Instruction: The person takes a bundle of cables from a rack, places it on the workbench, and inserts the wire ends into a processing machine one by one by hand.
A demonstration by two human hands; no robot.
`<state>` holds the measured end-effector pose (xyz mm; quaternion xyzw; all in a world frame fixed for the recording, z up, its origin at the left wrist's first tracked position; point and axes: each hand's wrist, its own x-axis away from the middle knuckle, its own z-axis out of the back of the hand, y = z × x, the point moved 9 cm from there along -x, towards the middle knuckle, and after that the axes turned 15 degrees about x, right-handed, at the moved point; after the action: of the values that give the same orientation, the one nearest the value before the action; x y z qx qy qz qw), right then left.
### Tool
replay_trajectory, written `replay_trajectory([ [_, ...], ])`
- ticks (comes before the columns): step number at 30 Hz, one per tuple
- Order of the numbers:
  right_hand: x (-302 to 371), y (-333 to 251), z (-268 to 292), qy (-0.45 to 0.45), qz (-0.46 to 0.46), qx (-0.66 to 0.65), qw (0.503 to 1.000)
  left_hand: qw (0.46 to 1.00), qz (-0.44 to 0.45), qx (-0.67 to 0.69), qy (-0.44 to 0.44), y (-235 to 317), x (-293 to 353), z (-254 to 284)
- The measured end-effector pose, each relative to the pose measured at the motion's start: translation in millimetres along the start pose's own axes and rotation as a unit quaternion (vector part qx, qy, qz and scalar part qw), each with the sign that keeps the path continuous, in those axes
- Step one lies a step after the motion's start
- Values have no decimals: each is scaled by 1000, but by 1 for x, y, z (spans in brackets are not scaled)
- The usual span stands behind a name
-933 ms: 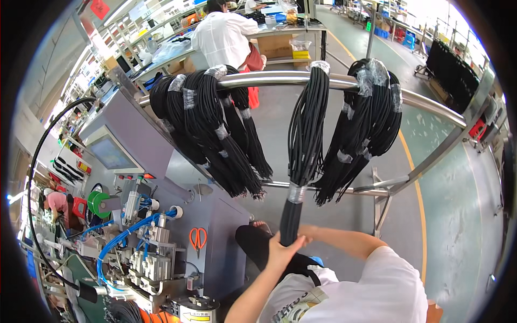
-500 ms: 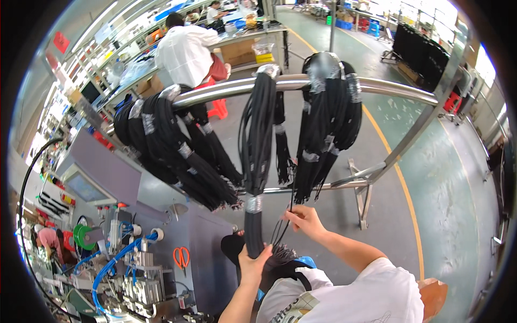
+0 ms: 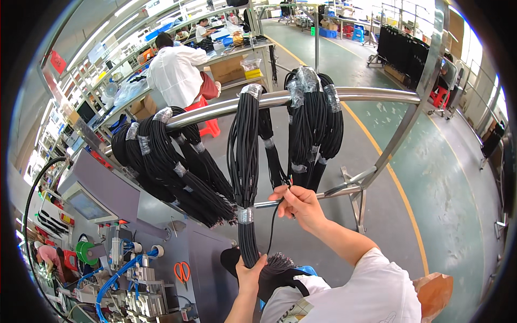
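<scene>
A thick bundle of black cables (image 3: 244,156) hangs over the metal rail (image 3: 371,95), bound with clear wrap at the top and lower down. My left hand (image 3: 251,273) is closed around its lower part, below the wrap. Up and to the right, my right hand (image 3: 299,206) pinches the end of a single black cable (image 3: 273,226), whose tip shows small coloured wires. That cable curves down from my right fingers toward my left hand. The bundle's loose ends (image 3: 277,262) fan out beside my left hand, over my lap.
More black cable bundles (image 3: 318,124) hang on the rail at right, others (image 3: 172,167) at left. Orange-handled scissors (image 3: 182,272) lie on a grey surface by a machine with blue tubes (image 3: 110,269). A person in white (image 3: 175,75) sits at a bench beyond.
My right hand has risen, now holding up one cable's end where several thin strands ran before. My left hand stays around the bundle. The whole view has shifted slightly.
</scene>
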<state>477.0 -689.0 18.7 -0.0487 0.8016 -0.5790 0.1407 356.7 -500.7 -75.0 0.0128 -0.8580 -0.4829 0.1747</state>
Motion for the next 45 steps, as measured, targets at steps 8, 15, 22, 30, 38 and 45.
replay_trajectory([
  [8, -21, -11, -9, -23, 53, 95, 994, 1000, 0, -10, 3, 1, -1, -3],
  [15, -134, -78, -65, 21, 11, 106, 994, 951, -117, -205, -197, 11, 26, -41],
  [22, -47, -243, -195, -286, 219, 23, 932, 877, -386, -285, -7, 135, -20, 0],
  [30, 97, -396, -272, -856, 207, -217, 422, 802, -585, -116, -24, 339, 23, -108],
  [38, 60, -421, -314, -767, 277, -291, 501, 667, -726, -163, 34, 379, 231, -49],
  [45, 20, -326, -464, -743, -12, -341, 577, 812, -456, -258, 257, 414, 390, 20],
])
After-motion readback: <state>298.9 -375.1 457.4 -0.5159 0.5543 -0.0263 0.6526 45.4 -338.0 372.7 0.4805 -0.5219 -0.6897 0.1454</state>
